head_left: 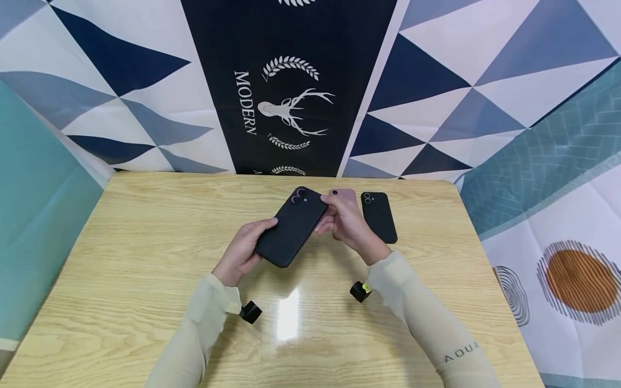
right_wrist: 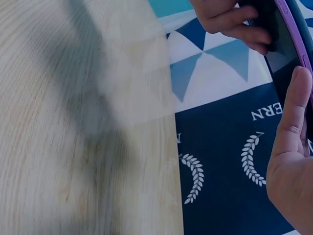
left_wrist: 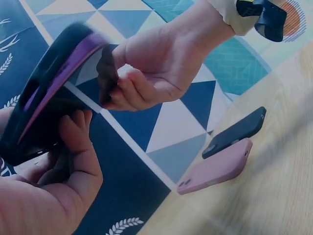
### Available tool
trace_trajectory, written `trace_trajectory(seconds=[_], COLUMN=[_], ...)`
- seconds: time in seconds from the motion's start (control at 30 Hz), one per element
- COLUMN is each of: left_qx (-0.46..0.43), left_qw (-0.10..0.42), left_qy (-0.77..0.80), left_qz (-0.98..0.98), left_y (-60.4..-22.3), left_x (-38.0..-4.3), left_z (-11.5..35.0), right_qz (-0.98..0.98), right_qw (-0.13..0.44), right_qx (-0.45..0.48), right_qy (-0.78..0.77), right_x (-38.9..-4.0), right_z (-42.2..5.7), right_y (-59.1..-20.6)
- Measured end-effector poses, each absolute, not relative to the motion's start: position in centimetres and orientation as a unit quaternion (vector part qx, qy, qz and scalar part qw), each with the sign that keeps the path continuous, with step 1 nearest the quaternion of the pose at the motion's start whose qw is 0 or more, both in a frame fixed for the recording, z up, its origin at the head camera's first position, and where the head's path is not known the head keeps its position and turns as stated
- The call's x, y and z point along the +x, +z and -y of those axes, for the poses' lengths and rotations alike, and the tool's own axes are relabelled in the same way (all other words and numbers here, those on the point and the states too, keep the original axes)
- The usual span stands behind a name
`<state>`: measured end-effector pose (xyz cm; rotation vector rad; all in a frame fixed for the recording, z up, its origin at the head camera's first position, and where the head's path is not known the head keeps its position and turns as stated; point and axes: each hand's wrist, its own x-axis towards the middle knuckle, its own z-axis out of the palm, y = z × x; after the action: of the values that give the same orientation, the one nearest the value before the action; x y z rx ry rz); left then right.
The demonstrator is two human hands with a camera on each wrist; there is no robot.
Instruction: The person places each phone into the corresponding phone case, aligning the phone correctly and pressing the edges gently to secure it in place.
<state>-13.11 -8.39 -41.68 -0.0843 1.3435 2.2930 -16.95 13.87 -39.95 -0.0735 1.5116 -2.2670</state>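
Observation:
A smartphone with a purple frame (right_wrist: 293, 36) sits in a black phone case (head_left: 289, 229); its back faces up in the head view, camera lenses at the top. Along one side the purple edge stands out from the case in the left wrist view. My left hand (head_left: 244, 245) grips the lower left side, thumb on the back and fingers curled underneath. At the upper right corner my right hand (head_left: 345, 220) pinches the case's edge with its thumb on top. A dark patch by the right fingertips in the left wrist view is unclear.
Behind my right hand lies a pink phone-shaped item (left_wrist: 215, 166), partly hidden in the head view. Beside it on the wooden table (head_left: 145, 269) lies a black one (head_left: 380, 217). A patterned cloth (head_left: 291, 108) hangs along the table's far edge.

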Motion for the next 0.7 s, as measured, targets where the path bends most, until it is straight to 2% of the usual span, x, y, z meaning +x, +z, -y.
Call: trace_trajectory(seconds=[0.13,0.37,0.7], left_qx=[-0.049,0.002,-0.008], left_qw=[0.225,0.276,0.183], left_qy=[0.867,0.849,0.847], left_qz=[-0.443,-0.450,-0.499], left_y=[-41.6,-41.8,-41.5], left_x=[-13.1,-12.8,-12.8], left_z=[8.5,8.7,8.3], right_qz=[-0.521,-0.507,-0.559], right_qw=[0.182,0.120,0.148], right_qx=[-0.018,0.000,-0.061], right_qy=[-0.834,-0.854,-0.813], right_x=[-16.8,-16.5,-15.9], right_z=[-14.1,-14.2,-14.5], right_y=[-39.9,-40.1,-39.7])
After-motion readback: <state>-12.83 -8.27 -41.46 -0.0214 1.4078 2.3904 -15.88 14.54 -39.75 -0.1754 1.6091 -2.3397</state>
